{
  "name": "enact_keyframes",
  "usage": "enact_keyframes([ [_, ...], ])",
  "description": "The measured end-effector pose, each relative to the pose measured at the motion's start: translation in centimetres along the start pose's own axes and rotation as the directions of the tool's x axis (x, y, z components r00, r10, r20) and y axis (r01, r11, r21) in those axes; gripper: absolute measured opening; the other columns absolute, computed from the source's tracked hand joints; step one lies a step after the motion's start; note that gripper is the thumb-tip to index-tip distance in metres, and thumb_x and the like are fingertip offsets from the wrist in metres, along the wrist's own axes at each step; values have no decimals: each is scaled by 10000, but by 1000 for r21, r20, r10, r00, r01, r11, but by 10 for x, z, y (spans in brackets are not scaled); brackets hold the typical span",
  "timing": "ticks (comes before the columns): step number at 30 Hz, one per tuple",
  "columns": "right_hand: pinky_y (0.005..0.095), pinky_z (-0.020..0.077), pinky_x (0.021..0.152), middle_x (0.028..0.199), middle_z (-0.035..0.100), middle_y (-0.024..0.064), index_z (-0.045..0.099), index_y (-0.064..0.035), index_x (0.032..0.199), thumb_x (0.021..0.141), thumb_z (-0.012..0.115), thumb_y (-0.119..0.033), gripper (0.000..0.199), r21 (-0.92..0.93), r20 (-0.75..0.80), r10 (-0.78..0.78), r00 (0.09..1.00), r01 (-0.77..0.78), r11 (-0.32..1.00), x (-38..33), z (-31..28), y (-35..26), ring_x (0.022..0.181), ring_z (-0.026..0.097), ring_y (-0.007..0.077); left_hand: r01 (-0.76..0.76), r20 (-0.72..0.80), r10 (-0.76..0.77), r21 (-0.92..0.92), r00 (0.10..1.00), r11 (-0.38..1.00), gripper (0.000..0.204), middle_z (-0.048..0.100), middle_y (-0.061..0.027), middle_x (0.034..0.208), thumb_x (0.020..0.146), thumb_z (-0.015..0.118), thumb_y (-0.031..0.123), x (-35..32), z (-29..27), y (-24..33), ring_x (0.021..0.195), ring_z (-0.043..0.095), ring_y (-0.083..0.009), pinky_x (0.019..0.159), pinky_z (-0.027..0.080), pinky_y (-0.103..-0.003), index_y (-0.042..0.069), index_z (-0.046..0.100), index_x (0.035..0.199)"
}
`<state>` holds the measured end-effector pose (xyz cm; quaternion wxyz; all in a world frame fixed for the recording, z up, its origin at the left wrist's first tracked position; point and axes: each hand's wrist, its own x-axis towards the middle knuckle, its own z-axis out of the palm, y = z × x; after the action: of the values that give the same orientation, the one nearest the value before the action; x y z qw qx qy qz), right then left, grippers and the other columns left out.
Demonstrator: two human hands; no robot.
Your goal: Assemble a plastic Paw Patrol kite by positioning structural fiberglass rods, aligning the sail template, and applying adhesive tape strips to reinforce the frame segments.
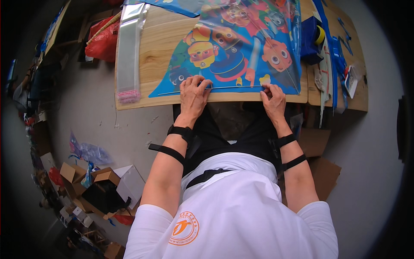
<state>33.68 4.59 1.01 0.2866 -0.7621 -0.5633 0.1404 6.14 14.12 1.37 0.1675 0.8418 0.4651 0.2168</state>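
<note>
A blue kite sheet [235, 64] printed with cartoon figures lies spread over the wooden table, its near edge close to the table's front. Along that edge runs a thin pale rod [235, 87]. My left hand [193, 96] rests on the sheet's near edge with its fingers curled, thumb and fingertips closed on the rod. Farther right, my right hand [274, 100] has its fingers bent and pressed together at the rod's right part and the sheet's edge. The fingertips of both hands partly cover what they grip.
Clear plastic sleeves [129, 52] lie left of the sheet on the wooden table [151, 47]. A blue tape dispenser [311, 43] stands to its right, near blue strips and a white phone-like object [350, 82]. A red bag [103, 39] and cardboard boxes [103, 185] are at left.
</note>
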Motion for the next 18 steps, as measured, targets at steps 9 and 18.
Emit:
enact_keyframes([
  [9, 386, 421, 806, 841, 623, 26, 659, -90, 969, 781, 694, -98, 191, -14, -15, -7, 1000, 6, 1000, 1, 0, -1, 856, 602, 237, 35, 5, -35, -5, 999, 999, 227, 602, -31, 1068, 805, 699, 100, 2, 1, 3, 1096, 546, -263, 966, 395, -440, 164, 671, 1021],
  [18, 391, 424, 807, 833, 628, 27, 659, -89, 955, 775, 704, -100, 186, -24, -19, -4, 1000, 4, 1000, 1, -2, 0, 856, 605, 235, 14, 0, -14, -11, 1000, 1000, 226, 603, -36, 1071, 801, 715, 118, 2, 2, 3, 1106, 540, -260, 971, 393, -440, 160, 671, 1019],
])
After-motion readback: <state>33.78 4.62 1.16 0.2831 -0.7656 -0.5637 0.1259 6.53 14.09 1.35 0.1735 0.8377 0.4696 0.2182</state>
